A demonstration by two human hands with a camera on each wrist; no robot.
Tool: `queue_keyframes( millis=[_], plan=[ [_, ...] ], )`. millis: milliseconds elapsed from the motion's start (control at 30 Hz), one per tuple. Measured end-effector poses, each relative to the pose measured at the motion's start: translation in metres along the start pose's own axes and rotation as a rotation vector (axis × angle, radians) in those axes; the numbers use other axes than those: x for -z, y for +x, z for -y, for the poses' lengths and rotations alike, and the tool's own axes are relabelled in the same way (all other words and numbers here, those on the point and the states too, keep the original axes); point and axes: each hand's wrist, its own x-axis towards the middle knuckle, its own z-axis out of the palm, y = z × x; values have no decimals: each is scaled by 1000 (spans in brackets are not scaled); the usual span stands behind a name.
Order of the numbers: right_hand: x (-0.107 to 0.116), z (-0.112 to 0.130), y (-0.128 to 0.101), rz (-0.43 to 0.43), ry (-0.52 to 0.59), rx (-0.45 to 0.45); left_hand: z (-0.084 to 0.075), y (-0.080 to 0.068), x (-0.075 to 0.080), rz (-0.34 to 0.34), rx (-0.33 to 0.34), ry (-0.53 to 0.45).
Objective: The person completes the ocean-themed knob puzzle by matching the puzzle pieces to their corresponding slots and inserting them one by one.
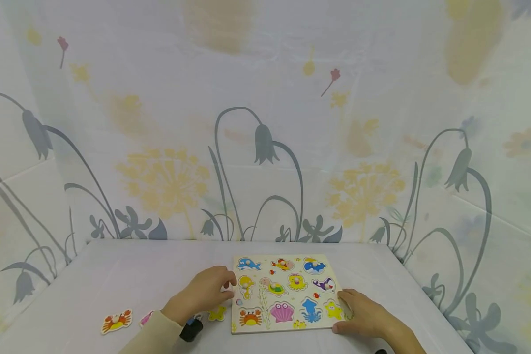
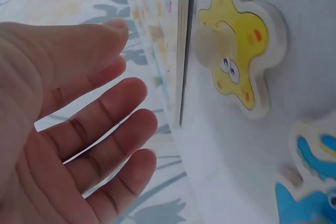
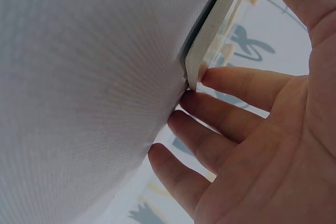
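Observation:
A wooden peg puzzle board [image 1: 265, 258] with sea animals lies flat on the table. Knobbed pieces such as the octopus piece [image 1: 297, 282] sit in its upper rows, while the bottom row shows pictures without knobs. My left hand [image 1: 208, 290] hovers at the board's left edge, fingers loosely bent and holding nothing. At the right edge, my right hand [image 1: 365, 314] touches the board, its fingers extended and its index fingertip at a corner in the right wrist view. A yellow starfish piece [image 2: 244, 35] with a knob lies beside the board, near my left hand.
Left of the board lie a loose crab piece [image 1: 117, 321], a pink piece [image 1: 146, 318] partly behind my left forearm, and a blue piece [image 2: 310, 203]. Black wrist gear [image 1: 191, 330] shows at my left wrist. A flower-printed curtain [image 1: 265, 196] hangs behind the white table [image 1: 168, 255].

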Motion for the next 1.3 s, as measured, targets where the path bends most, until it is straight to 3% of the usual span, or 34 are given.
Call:
queue_keyframes(
  millis=[433, 1300],
  plan=[
    [1, -3, 3, 3, 20, -21, 8, -23, 5, 62, 11, -36],
    [-2, -2, 4, 15, 11, -37, 15, -33, 3, 117, 9, -128]
  ],
)
